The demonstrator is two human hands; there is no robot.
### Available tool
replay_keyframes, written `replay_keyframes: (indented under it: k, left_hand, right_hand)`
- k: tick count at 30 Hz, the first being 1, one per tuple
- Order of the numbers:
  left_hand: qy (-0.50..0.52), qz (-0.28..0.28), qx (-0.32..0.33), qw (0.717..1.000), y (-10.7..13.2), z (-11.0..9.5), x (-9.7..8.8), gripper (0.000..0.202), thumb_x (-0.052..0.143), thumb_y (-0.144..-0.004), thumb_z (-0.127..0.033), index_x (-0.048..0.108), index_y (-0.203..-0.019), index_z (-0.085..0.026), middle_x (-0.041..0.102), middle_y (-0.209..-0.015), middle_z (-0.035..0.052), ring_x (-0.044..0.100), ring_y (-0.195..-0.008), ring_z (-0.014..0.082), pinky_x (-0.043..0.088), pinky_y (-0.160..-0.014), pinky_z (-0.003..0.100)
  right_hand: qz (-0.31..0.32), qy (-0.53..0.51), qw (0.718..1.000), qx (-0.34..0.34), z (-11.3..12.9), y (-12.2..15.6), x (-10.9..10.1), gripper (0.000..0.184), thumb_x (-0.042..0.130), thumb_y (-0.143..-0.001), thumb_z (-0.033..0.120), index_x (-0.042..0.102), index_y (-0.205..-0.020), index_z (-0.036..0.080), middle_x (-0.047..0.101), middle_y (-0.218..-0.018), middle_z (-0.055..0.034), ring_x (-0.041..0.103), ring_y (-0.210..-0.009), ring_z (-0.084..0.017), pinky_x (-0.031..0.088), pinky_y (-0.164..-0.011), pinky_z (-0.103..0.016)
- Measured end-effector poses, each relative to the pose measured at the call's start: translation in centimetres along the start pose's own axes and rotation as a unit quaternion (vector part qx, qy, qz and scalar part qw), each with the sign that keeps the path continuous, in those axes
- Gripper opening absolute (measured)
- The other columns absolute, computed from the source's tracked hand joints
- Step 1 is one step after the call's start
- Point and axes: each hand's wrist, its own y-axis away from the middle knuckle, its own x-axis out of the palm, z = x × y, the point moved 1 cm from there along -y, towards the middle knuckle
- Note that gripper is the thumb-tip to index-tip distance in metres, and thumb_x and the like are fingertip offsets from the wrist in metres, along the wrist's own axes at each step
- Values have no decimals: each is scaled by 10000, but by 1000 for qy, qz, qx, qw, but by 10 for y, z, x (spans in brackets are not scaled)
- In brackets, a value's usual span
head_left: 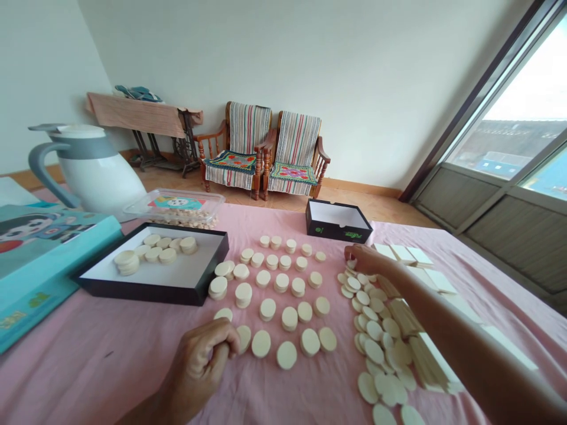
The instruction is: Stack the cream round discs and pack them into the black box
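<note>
Cream round discs [283, 284] lie in rows of small stacks on the pink cloth [101, 354]. My left hand [204, 360] rests curled at the near left end of the rows, its fingers closed next to a disc [243, 337]. My right hand [364, 258] reaches far out, fingers pinched at the top of a loose spread of single discs [376, 336]. Whether either hand grips a disc is hidden. A black tray [177, 289] with a white inside holds several more discs [155, 251].
Cream rectangular tiles [420, 354] lie along the right. A small black box [337, 221] stands at the far edge. A white jug [91, 168], a clear tub [179, 208] and a teal box [39, 260] sit left. Two striped chairs [266, 153] stand beyond.
</note>
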Motion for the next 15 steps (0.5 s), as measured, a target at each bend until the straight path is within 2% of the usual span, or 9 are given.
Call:
replay_keyframes:
  k: [4, 8, 15]
  left_hand:
    - [1, 2, -4, 1000, 1, 2, 0, 279, 368, -765, 7, 494, -588, -169, 512, -527, -41, 514, -478, 63, 392, -492, 143]
    - [-1, -2, -19, 1000, 0, 3, 0, 277, 364, -737, 12, 516, -590, -167, 535, -537, -38, 536, -487, 68, 404, -496, 146]
    - [2, -15, -34, 999, 0, 6, 2, 268, 373, -723, 9, 525, -586, -165, 546, -526, -45, 541, -477, 68, 409, -497, 148]
  right_hand:
    - [-14, 3, 1000, 14, 1, 6, 1, 275, 607, -609, 74, 629, -865, 174, 638, -875, -69, 583, -807, -195, 390, -676, -257]
    - [-55, -4, 998, 32, 5, 12, -5, 237, 587, -666, 153, 595, -902, 135, 619, -868, -97, 569, -780, -203, 380, -669, -273]
    - [-101, -49, 993, -23, 42, 0, -11, 212, 556, -709, 163, 581, -919, 157, 606, -874, -54, 561, -768, -153, 383, -692, -236]
